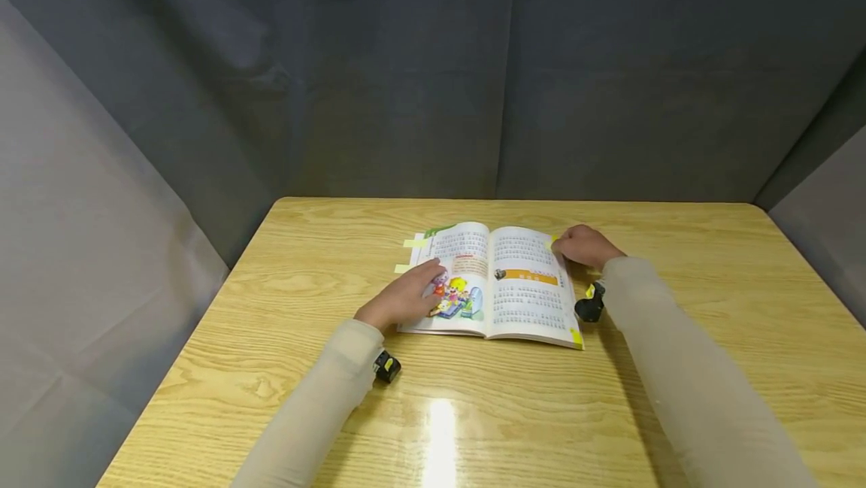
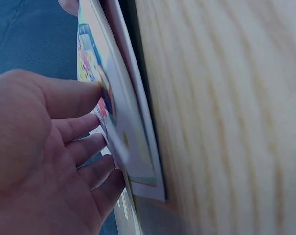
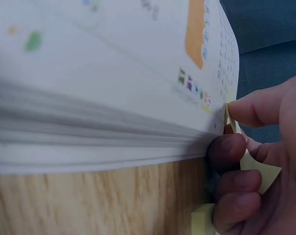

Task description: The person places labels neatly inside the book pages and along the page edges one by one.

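Note:
An open book (image 1: 528, 309) lies on the wooden table, its left page showing a cartoon picture (image 1: 457, 297) and its right page an orange banner (image 1: 534, 277). My left hand (image 1: 404, 295) rests on the left page with straight, spread fingers; its thumb touches the picture in the left wrist view. At the outer edge of the right page, near the top, my right hand (image 1: 587, 246) pinches a yellow sticky note (image 3: 264, 172) between thumb and curled fingers. Part of the note is hidden inside that hand.
Yellow sticky tabs (image 1: 416, 244) stick out of the book's left side, and another yellow mark (image 1: 576, 336) is at its lower right corner. The table (image 1: 325, 270) ends at a dark grey curtain (image 1: 406, 82). Each wrist wears a small black camera (image 1: 387, 366).

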`<act>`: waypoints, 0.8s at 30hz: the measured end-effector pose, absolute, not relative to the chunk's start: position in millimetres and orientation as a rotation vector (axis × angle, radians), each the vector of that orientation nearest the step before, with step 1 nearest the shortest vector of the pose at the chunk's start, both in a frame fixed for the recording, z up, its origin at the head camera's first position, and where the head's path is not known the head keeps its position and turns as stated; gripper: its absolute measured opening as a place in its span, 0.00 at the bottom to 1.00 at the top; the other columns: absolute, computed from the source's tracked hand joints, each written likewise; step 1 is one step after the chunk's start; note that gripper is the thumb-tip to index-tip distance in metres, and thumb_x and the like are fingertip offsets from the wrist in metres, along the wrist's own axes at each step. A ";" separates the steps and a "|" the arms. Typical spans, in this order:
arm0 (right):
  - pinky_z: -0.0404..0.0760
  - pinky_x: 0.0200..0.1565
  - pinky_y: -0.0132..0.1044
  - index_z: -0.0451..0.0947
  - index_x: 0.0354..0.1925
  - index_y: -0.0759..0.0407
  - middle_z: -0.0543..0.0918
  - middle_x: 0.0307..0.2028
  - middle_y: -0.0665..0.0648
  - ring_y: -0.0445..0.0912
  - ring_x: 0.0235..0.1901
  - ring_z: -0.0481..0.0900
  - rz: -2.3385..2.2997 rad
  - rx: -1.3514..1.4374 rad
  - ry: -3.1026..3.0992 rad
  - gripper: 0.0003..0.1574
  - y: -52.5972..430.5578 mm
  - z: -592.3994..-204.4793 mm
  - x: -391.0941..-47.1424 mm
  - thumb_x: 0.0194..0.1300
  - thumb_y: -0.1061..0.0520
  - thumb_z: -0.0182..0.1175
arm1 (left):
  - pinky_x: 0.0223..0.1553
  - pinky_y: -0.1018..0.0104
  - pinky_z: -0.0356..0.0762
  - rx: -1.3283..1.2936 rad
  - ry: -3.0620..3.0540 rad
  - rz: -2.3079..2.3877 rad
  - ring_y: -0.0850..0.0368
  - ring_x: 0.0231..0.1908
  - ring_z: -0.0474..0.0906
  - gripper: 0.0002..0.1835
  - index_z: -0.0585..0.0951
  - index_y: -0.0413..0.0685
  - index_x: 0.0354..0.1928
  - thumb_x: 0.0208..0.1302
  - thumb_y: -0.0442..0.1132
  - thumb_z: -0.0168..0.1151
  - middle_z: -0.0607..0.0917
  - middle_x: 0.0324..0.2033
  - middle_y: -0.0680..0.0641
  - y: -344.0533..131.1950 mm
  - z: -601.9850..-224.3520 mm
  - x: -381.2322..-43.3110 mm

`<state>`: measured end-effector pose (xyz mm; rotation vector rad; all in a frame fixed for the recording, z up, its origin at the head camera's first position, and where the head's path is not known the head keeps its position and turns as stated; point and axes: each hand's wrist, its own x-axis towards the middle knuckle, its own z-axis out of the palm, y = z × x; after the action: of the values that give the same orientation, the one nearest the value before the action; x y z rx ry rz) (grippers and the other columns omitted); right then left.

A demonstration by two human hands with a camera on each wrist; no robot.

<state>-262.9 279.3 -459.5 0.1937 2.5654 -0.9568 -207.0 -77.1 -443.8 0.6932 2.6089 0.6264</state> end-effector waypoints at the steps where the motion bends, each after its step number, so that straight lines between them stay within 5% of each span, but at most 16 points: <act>1: 0.70 0.29 0.37 0.71 0.27 0.58 0.74 0.28 0.55 0.48 0.26 0.71 -0.957 0.188 2.559 0.11 279.3 -459.6 -263.6 0.63 0.53 0.49 | 0.80 0.53 0.49 0.694 2.609 0.625 0.48 0.79 0.48 0.32 0.59 0.46 0.76 0.74 0.43 0.51 0.53 0.79 0.45 -77.3 -443.6 -206.6; 9: 0.64 0.21 0.36 0.57 0.17 0.49 0.61 0.14 0.48 0.44 0.16 0.60 -0.938 0.203 2.541 0.14 275.5 -457.2 -264.0 0.51 0.59 0.50 | 0.79 0.53 0.50 0.681 2.609 0.641 0.48 0.79 0.48 0.32 0.59 0.47 0.77 0.74 0.43 0.51 0.53 0.79 0.47 -77.7 -445.1 -203.7; 14: 0.65 0.22 0.36 0.63 0.25 0.55 0.67 0.20 0.51 0.46 0.20 0.65 -0.708 0.187 2.675 0.08 270.1 -447.0 -257.8 0.52 0.54 0.52 | 0.80 0.54 0.49 0.676 2.618 0.619 0.50 0.79 0.48 0.32 0.58 0.48 0.77 0.74 0.44 0.51 0.52 0.79 0.49 -76.3 -446.5 -203.7; 17: 0.77 0.34 0.50 0.71 0.28 0.59 0.76 0.24 0.57 0.55 0.31 0.73 -0.472 0.109 2.841 0.12 262.9 -441.1 -256.1 0.57 0.51 0.54 | 0.79 0.54 0.50 0.665 2.623 0.613 0.50 0.79 0.48 0.32 0.58 0.48 0.77 0.74 0.44 0.51 0.52 0.79 0.49 -76.3 -445.7 -203.3; 21: 0.73 0.50 0.64 0.82 0.30 0.57 0.85 0.33 0.60 0.61 0.45 0.74 -0.326 -0.046 3.018 0.11 256.5 -445.5 -257.7 0.64 0.52 0.58 | 0.80 0.55 0.50 0.661 2.633 0.607 0.49 0.79 0.49 0.32 0.59 0.47 0.77 0.74 0.43 0.52 0.53 0.79 0.48 -76.4 -443.2 -202.7; 24: 0.76 0.40 0.51 0.84 0.33 0.57 0.86 0.33 0.58 0.55 0.37 0.76 -0.423 -0.114 3.022 0.11 257.6 -451.9 -259.0 0.66 0.54 0.59 | 0.80 0.55 0.49 0.663 2.638 0.609 0.49 0.79 0.49 0.32 0.59 0.46 0.76 0.74 0.43 0.52 0.54 0.79 0.47 -76.5 -442.0 -201.8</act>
<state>-259.0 257.6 -451.9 -0.1140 3.0224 -0.4229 -201.8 -76.5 -442.0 0.6633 2.6382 0.6088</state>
